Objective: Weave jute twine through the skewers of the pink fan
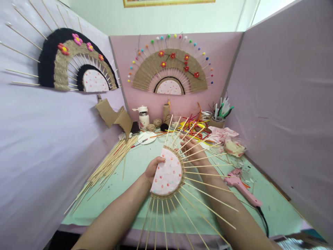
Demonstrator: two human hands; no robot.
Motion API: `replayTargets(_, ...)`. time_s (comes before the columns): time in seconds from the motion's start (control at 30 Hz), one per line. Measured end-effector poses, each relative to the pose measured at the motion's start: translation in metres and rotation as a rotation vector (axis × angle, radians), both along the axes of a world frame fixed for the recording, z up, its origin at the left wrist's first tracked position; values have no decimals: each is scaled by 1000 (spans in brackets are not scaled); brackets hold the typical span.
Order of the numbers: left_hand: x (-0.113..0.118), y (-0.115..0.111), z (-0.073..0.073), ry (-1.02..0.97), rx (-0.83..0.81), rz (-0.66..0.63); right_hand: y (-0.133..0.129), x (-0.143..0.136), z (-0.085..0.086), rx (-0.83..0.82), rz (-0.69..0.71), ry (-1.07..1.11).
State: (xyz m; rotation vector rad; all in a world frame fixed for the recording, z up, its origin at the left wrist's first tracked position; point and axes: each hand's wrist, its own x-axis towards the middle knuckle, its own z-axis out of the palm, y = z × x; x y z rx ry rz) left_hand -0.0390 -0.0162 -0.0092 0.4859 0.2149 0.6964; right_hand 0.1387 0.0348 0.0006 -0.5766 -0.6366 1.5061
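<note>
My left hand (153, 168) is closed on a half-round fan (168, 173), its thumb lying on the front near the straight edge. The fan's centre is pale cloth with small red-pink prints, bordered by a woven twine band (183, 170). Thin wooden sticks (208, 166) spread out from that band, upward, to the right and down toward me. Behind the upper sticks is my right hand (194, 149), its fingers loosely stretched and apart, partly covered by the sticks. I make out nothing held in it.
A pile of loose sticks (109, 166) lies on the left. On the right are a pink glue gun (243, 189) and patterned cloth (223, 133). A bottle (144, 118), twine balls (157, 122) and coloured wires (192, 130) line the back. Finished fans (170, 66) hang on the partitions.
</note>
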Motion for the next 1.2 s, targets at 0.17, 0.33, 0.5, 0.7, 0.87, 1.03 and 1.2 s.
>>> replayTargets(0.17,2,1,3,-11,18,-52,10,32,8,41,11,149)
replayTargets(0.33,2,7,-10,31,-12,-101,10,54,16,143,-45,243)
replayTargets(0.5,3,14,-22,79,-32,-159,11,62,22,257,-108,269)
replayTargets(0.7,6,13,-21,105,-55,-167,16,60,21,281,-116,215)
replayTargets(0.87,12,8,-15,71,-30,-146,18,59,21,268,-141,157)
replayTargets(1.03,13,6,-15,46,-30,-107,24,47,9,179,-165,-8)
replayTargets(1.2,6,7,-17,72,-26,-114,20,7,-18,118,-193,-233)
